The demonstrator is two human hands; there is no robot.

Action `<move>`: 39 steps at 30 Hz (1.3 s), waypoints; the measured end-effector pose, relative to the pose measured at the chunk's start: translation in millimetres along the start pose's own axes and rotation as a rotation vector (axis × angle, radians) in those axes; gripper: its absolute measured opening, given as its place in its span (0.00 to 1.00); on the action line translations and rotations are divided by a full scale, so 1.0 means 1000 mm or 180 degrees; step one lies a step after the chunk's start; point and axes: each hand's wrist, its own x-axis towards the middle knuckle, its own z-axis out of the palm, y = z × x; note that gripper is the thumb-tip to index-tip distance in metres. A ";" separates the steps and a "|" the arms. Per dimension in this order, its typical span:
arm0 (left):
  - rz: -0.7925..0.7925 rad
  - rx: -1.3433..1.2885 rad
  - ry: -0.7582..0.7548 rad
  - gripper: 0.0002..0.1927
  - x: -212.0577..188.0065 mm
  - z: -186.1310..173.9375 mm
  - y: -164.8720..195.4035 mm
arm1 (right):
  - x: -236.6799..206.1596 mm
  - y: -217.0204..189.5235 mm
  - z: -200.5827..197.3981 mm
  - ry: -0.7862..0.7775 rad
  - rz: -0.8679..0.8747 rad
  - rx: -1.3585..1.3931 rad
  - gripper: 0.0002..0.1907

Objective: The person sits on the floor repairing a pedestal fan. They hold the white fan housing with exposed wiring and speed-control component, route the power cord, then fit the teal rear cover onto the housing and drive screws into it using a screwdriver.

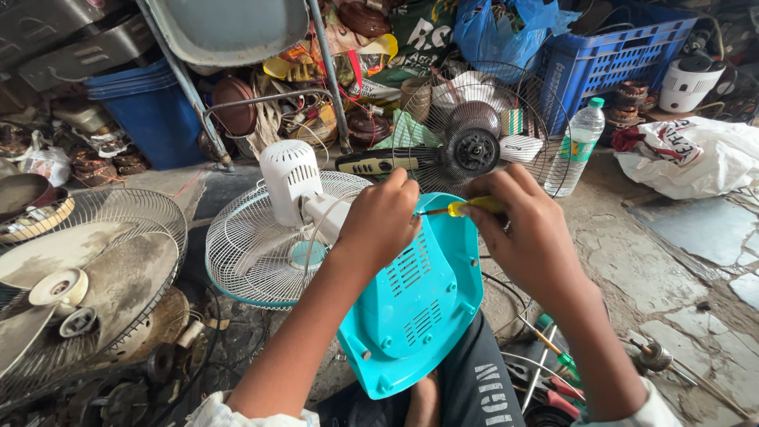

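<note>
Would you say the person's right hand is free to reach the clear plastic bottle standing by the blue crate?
Probably not at once: the right hand grips a yellow-handled screwdriver at the turquoise fan base. The bottle stands beyond it, with no obstacle between.

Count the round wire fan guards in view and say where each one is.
3. One white guard lies under the white motor housing, left of the left hand. One dark guard stands behind the right hand. One dusty guard lies far left. The clutter may hide more.
</note>
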 end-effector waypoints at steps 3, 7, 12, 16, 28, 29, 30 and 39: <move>-0.0085 -0.0019 -0.0025 0.14 0.000 0.000 0.000 | -0.007 0.007 0.010 0.0330 0.0179 0.0487 0.09; -0.0219 -0.0046 -0.0107 0.13 0.001 -0.001 0.001 | -0.022 0.004 0.016 0.0361 -0.0024 0.0341 0.12; -0.0145 -0.0131 -0.0081 0.14 0.002 -0.001 0.001 | -0.026 -0.008 0.024 0.0570 0.0218 -0.0171 0.13; -0.0099 -0.0237 -0.0016 0.15 0.000 -0.003 0.001 | -0.013 -0.019 0.023 0.0534 0.0042 -0.0677 0.14; 0.0112 -0.0319 0.0140 0.16 -0.006 -0.004 0.000 | 0.021 -0.031 -0.002 -0.0439 -0.0655 -0.0606 0.17; 0.0131 -0.0329 0.0153 0.15 -0.006 -0.004 0.000 | 0.021 -0.030 -0.002 -0.0442 -0.0596 -0.0673 0.17; 0.0109 -0.0320 0.0158 0.15 -0.006 -0.004 0.000 | 0.020 -0.029 -0.002 -0.0447 -0.0535 -0.0739 0.16; -0.0014 -0.0322 0.0073 0.14 -0.002 -0.003 -0.001 | 0.007 -0.021 -0.004 -0.0119 -0.0872 -0.0676 0.21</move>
